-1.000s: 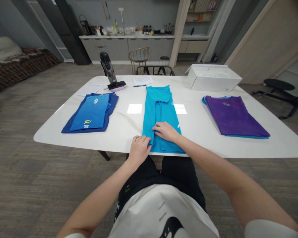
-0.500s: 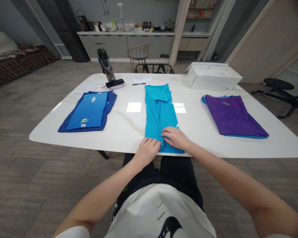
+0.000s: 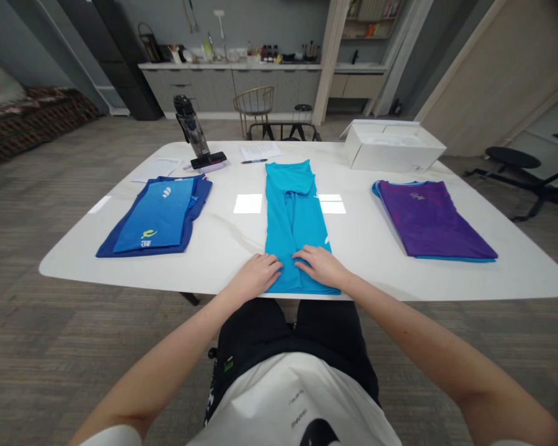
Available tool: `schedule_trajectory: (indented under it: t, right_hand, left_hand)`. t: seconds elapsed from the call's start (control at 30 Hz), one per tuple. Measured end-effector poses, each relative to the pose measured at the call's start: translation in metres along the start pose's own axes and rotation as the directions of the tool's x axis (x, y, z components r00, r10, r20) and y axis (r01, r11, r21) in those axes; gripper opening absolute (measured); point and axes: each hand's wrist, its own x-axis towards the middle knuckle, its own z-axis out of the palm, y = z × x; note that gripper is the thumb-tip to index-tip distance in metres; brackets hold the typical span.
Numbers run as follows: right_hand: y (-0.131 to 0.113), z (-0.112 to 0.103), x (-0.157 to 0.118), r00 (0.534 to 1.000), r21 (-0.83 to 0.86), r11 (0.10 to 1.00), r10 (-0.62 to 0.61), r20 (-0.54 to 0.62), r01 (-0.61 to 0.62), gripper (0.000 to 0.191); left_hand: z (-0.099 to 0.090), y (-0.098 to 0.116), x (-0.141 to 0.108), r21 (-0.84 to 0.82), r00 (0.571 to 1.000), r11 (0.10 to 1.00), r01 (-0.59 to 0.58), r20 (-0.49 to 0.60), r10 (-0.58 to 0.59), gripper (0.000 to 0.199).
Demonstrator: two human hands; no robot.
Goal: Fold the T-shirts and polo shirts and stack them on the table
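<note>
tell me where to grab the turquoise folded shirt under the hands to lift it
Probably best to grip the turquoise folded shirt at its near end, coming from the person's side, where the left hand and right hand rest flat. That end reaches almost to the edge of the white table, so fingers could likely slip under it, while the far end lies well in on the surface.

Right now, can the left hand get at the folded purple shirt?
Probably not without shifting first. The left hand is resting on the near end of the turquoise shirt, and that shirt and the right hand lie between it and the folded purple shirt.
</note>
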Motion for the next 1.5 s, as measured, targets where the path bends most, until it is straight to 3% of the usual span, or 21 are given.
schedule_trajectory:
  t: [0.2,0.3,0.47,0.6,0.7,0.83,0.9,0.97,1.1,1.3,1.5]
  right_hand:
    - [-0.001,-0.008,0.019,0.975,0.013,0.976,0.216,0.049,-0.216,0.023]
    - [0.000,-0.013,0.028,0.965,-0.017,0.970,0.244,0.092,-0.243,0.022]
    - [0.004,-0.017,0.027,0.972,0.011,0.981,0.188,0.142,-0.191,0.036]
    - [0.005,-0.014,0.020,0.986,0.010,0.993,0.112,0.123,-0.114,0.045]
    - [0.006,-0.009,0.019,0.986,-0.018,0.995,0.101,0.130,-0.100,0.054]
    - [0.007,-0.007,0.023,0.968,-0.092,0.985,0.164,0.191,-0.149,0.064]
    - [0.009,-0.011,0.022,0.967,-0.053,0.989,0.148,0.206,-0.140,0.058]
    - [0.016,-0.017,0.018,0.983,0.054,0.996,0.058,0.175,-0.069,0.045]
    - [0.043,-0.031,-0.003,0.988,0.170,0.981,-0.111,0.110,0.091,0.034]
    - [0.078,-0.051,-0.040,0.971,0.270,0.960,-0.129,0.200,0.072,0.031]
    - [0.074,-0.057,-0.055,0.956,0.327,0.945,-0.110,0.272,0.016,0.022]
  left_hand:
    - [-0.004,0.020,-0.007,0.093,0.995,0.992,0.091,-0.041,-0.087,0.019]
    - [-0.008,0.021,-0.009,0.105,0.991,0.985,0.134,-0.041,-0.131,0.020]
    - [-0.015,0.005,-0.009,0.068,0.993,0.991,0.112,0.021,-0.113,0.025]
    - [-0.016,-0.021,-0.003,-0.092,0.999,0.996,-0.009,0.039,0.012,0.020]
    - [-0.009,-0.039,0.003,-0.219,0.997,0.972,-0.081,-0.007,0.081,0.038]
    - [-0.002,-0.051,0.002,-0.269,0.992,0.955,-0.126,-0.002,0.130,0.051]
    - [-0.003,-0.053,-0.003,-0.273,0.988,0.951,-0.144,0.015,0.154,0.057]
    - [-0.006,-0.055,-0.009,-0.285,0.985,0.947,-0.151,0.040,0.169,0.060]
    - [-0.012,-0.057,-0.016,-0.356,0.977,0.921,-0.159,0.077,0.199,0.048]
    - [-0.012,-0.059,-0.011,-0.459,0.971,0.873,-0.166,0.078,0.225,0.028]
    - [-0.018,-0.057,-0.003,-0.452,0.961,0.877,-0.165,0.127,0.246,0.026]
